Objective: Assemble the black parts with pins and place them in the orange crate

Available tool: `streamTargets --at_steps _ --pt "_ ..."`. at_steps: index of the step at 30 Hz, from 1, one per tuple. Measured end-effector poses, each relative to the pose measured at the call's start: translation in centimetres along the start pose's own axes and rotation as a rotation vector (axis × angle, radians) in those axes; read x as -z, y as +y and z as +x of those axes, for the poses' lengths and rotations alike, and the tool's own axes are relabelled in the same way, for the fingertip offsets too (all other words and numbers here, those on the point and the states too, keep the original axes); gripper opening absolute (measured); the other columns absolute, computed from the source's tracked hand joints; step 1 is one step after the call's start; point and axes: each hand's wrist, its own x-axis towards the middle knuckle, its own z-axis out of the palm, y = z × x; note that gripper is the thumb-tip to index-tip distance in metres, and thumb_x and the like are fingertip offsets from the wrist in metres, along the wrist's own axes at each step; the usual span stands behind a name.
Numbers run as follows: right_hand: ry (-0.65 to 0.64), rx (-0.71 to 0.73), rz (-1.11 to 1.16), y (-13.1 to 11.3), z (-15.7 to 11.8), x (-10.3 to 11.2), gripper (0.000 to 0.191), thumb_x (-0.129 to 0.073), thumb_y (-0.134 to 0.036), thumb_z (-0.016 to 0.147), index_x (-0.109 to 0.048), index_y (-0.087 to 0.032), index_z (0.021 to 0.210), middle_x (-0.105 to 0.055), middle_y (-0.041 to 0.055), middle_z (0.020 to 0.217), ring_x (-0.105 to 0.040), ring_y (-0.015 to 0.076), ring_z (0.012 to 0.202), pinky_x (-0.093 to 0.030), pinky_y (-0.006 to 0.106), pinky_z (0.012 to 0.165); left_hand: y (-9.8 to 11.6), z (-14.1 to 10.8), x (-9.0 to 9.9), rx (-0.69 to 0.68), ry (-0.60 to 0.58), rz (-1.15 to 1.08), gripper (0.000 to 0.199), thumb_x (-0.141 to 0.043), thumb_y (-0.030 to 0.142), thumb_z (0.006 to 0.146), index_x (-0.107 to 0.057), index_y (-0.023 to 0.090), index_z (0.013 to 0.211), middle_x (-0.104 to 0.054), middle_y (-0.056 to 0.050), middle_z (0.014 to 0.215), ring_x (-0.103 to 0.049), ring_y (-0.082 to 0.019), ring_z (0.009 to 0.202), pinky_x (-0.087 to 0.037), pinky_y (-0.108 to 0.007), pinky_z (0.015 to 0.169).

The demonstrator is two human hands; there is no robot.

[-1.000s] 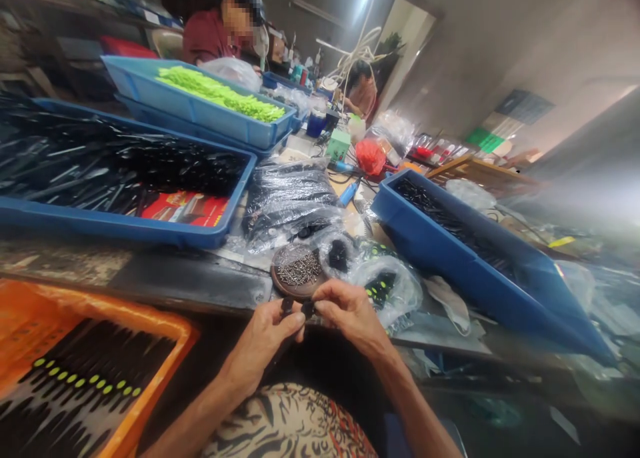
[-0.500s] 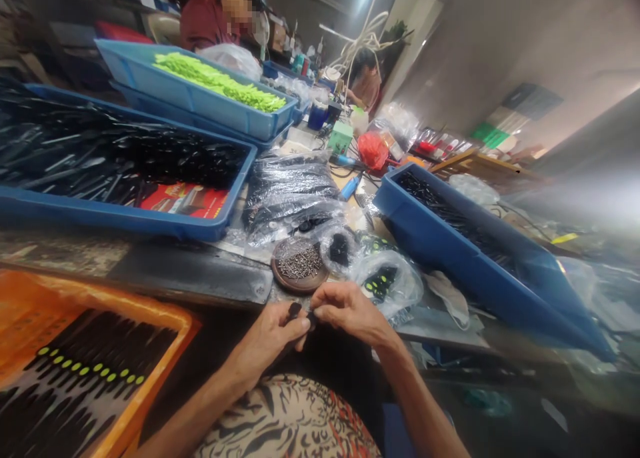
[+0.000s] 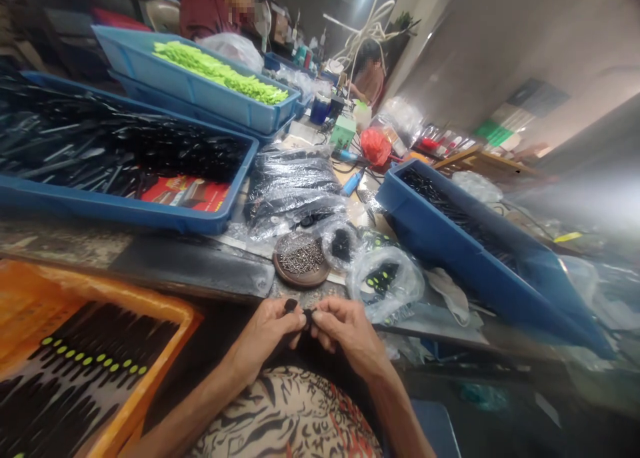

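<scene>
Lime-green pieces [image 3: 220, 73], blue tray [image 3: 200, 85]

Torso: cream-tan printed fabric garment [image 3: 280, 411], irregular black tiger-like stripes, orange-red patches with black marks toward the wearer's right. Left hand [image 3: 270, 328] and right hand [image 3: 347, 325] both bare. Left forearm [image 3: 197, 395] and right forearm [image 3: 395, 395] slim, bare down to frame edge. Exact garment type: can't tell.

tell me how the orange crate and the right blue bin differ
The crate is orange and sits in front of the table; the bin is blue and rests on it. The crate's black pieces lie in rows, some with lime dots; the bin's black pieces are piled, with no dots showing. Both are open on top.
</scene>
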Motion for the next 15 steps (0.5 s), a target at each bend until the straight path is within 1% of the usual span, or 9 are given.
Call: streamTargets --at_steps 3,7,11,15 --pt "-0.019 -0.056 0.067 0.9 -0.3 0.0 0.027 -0.060 -0.036 0.076 -0.056 -0.012 0.066 -0.054 -0.0020 0.051 -0.040 0.0039 0.037 -0.030 0.015 0.036 0.0 -0.1 0.1 0.036 -0.054 0.033 0.021 -0.047 0.024 0.075 -0.052 0.015 0.057 -0.048 0.004 0.045 -0.029 -0.008 0.042 -0.019 -0.024 0.045" --pt "0.030 -0.122 0.152 1.9 -0.7 -0.4 0.024 -0.062 -0.033 0.074 -0.055 -0.012 0.063 -0.055 -0.0027 0.049 -0.036 0.0023 0.031 -0.025 0.014 0.031 -0.2 -0.2 0.3 0.060 -0.111 0.128 0.022 -0.045 0.025 0.075 -0.052 0.015 0.057 -0.047 0.003 0.046 -0.031 -0.009 0.044 -0.022 -0.023 0.046" --pt "0.087 -0.143 0.264 2.7 -1.0 -1.0 0.022 -0.064 -0.031 0.071 -0.056 -0.012 0.062 -0.055 -0.0027 0.051 -0.035 0.0017 0.030 -0.028 0.013 0.029 -0.8 -0.1 0.6 -0.003 -0.136 0.293 0.019 -0.043 0.024 0.078 -0.050 0.016 0.063 -0.049 0.003 0.052 -0.040 -0.012 0.051 -0.029 -0.024 0.051" --pt "0.110 -0.141 0.305 2.8 -1.1 -1.2 0.024 -0.065 -0.032 0.070 -0.055 -0.012 0.060 -0.051 -0.0044 0.045 -0.033 0.0014 0.029 -0.028 0.013 0.029 -1.1 -0.5 0.9 -0.096 -0.096 0.447 0.019 -0.040 0.031 0.084 -0.052 0.017 0.077 -0.054 0.002 0.066 -0.048 -0.015 0.062 -0.035 -0.025 0.058"
